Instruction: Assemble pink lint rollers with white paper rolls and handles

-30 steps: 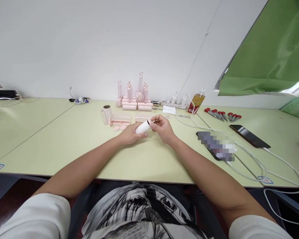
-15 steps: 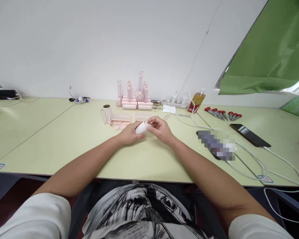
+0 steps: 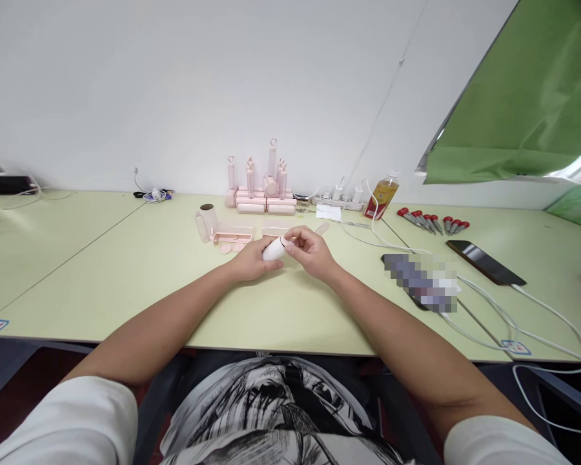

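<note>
My left hand (image 3: 250, 259) is wrapped around a white lint roller refill (image 3: 273, 250), held tilted above the table with its far end up to the right. At that end my right hand (image 3: 310, 250) is closed, thumb and fingertips pinching a pale end cap (image 3: 284, 241) against the roll; a thin dark line shows between cap and roll. Just beyond my left hand lie an open pink roller casing (image 3: 232, 237) and round pink discs (image 3: 225, 248). Beside these stand a roll with a brown cardboard core (image 3: 208, 215) and a clear plastic cover (image 3: 202, 227).
Against the wall stand several pink lint rollers (image 3: 252, 200) with upright handles. Right of them are a power strip (image 3: 346, 201), a drink bottle (image 3: 382, 195) and red-handled screwdrivers (image 3: 420, 221). Phones (image 3: 487, 261) with white cables (image 3: 489, 303) lie at the right.
Both hands stay in almost the same place on the roll. My right fingertips have shifted very slightly at its end.
</note>
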`<action>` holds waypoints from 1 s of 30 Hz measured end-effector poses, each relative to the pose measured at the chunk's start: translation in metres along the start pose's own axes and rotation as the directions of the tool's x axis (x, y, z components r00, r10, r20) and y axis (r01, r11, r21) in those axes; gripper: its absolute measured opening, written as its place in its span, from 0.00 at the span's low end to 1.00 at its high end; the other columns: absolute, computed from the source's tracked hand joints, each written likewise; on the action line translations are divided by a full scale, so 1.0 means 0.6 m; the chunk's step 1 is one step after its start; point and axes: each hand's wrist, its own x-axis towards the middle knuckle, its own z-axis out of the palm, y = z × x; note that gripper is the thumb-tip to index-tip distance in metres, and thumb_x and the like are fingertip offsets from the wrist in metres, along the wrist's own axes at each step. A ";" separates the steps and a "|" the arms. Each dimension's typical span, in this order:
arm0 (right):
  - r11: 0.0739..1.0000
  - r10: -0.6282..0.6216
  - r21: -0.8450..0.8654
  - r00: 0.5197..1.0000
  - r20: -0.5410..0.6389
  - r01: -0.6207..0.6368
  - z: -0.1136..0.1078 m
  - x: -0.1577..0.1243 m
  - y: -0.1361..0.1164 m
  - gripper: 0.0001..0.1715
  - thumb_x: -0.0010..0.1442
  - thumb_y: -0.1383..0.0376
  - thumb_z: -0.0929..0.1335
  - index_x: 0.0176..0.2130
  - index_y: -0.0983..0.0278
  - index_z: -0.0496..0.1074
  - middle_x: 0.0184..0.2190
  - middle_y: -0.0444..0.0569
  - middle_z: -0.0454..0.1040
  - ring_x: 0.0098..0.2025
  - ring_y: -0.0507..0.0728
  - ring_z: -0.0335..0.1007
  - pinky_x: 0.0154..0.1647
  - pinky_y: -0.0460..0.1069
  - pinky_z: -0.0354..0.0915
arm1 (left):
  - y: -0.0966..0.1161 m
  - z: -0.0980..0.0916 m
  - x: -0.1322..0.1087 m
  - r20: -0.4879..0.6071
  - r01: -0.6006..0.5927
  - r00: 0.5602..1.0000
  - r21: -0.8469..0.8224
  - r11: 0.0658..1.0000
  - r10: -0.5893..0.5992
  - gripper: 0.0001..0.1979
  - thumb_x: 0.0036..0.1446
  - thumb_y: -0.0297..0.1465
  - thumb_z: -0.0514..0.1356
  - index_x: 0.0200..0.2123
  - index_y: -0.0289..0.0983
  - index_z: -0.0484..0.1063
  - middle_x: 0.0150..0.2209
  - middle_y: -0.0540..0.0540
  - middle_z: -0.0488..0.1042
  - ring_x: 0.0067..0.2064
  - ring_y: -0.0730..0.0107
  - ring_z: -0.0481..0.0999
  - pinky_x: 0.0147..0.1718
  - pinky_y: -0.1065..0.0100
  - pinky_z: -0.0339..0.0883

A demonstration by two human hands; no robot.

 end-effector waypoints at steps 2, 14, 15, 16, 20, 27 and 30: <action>0.999 -0.027 -0.029 1.000 0.006 0.027 0.000 -0.001 -0.001 0.12 0.58 0.57 0.70 0.39 0.61 0.71 0.38 0.46 0.65 0.30 0.50 0.58 0.31 0.48 0.60 | 0.000 0.001 0.000 -0.003 -0.006 1.000 -0.009 1.000 0.006 0.30 0.50 0.44 0.64 0.55 0.38 0.68 0.51 0.45 0.74 0.49 0.57 0.74 0.47 0.59 0.67; 0.984 -0.119 -0.136 0.992 -0.041 0.113 0.000 -0.005 -0.011 0.23 0.57 0.64 0.68 0.53 0.57 0.65 0.57 0.52 0.61 0.35 0.50 0.68 0.36 0.50 0.69 | 0.005 0.001 0.003 -0.113 0.030 0.992 -0.142 0.989 -0.046 0.28 0.50 0.42 0.65 0.51 0.35 0.69 0.45 0.45 0.74 0.44 0.60 0.72 0.41 0.64 0.65; 0.981 -0.134 -0.147 0.989 -0.060 0.124 -0.001 -0.005 -0.012 0.24 0.57 0.65 0.67 0.54 0.57 0.64 0.58 0.53 0.60 0.35 0.50 0.68 0.36 0.50 0.70 | 0.005 0.001 0.004 -0.124 0.036 0.991 -0.137 0.990 -0.053 0.27 0.50 0.42 0.65 0.51 0.35 0.69 0.44 0.45 0.74 0.43 0.61 0.72 0.40 0.64 0.65; 0.978 -0.150 -0.161 0.985 -0.080 0.136 -0.002 -0.005 -0.012 0.26 0.57 0.65 0.67 0.55 0.56 0.63 0.60 0.53 0.58 0.35 0.50 0.68 0.36 0.51 0.70 | 0.005 0.000 0.005 -0.133 0.043 0.989 -0.130 0.991 -0.061 0.27 0.50 0.42 0.65 0.51 0.35 0.69 0.43 0.45 0.74 0.42 0.61 0.72 0.39 0.64 0.64; 0.940 -0.260 -0.274 0.949 -0.180 0.205 -0.006 -0.006 -0.019 0.35 0.57 0.66 0.66 0.62 0.52 0.57 0.65 0.55 0.52 0.39 0.53 0.69 0.36 0.53 0.72 | 0.006 -0.001 0.006 -0.145 0.066 0.986 -0.105 0.992 -0.081 0.26 0.49 0.42 0.65 0.49 0.35 0.70 0.40 0.47 0.73 0.40 0.63 0.71 0.37 0.65 0.64; 0.916 -0.223 -0.340 0.975 0.010 0.213 0.007 -0.013 -0.039 0.34 0.56 0.66 0.67 0.61 0.55 0.60 0.60 0.55 0.64 0.34 0.53 0.68 0.33 0.51 0.69 | -0.001 0.000 0.004 -0.125 0.020 0.992 -0.112 0.994 -0.034 0.24 0.50 0.43 0.64 0.47 0.35 0.69 0.40 0.47 0.73 0.40 0.64 0.71 0.38 0.66 0.64; 0.934 -0.086 -0.334 0.986 0.144 0.130 0.002 -0.009 -0.042 0.25 0.57 0.65 0.66 0.55 0.60 0.68 0.49 0.51 0.74 0.27 0.49 0.64 0.30 0.48 0.66 | -0.006 -0.004 0.003 -0.133 -0.001 0.991 -0.100 0.995 -0.012 0.27 0.51 0.44 0.64 0.50 0.36 0.66 0.41 0.47 0.72 0.41 0.63 0.71 0.39 0.65 0.66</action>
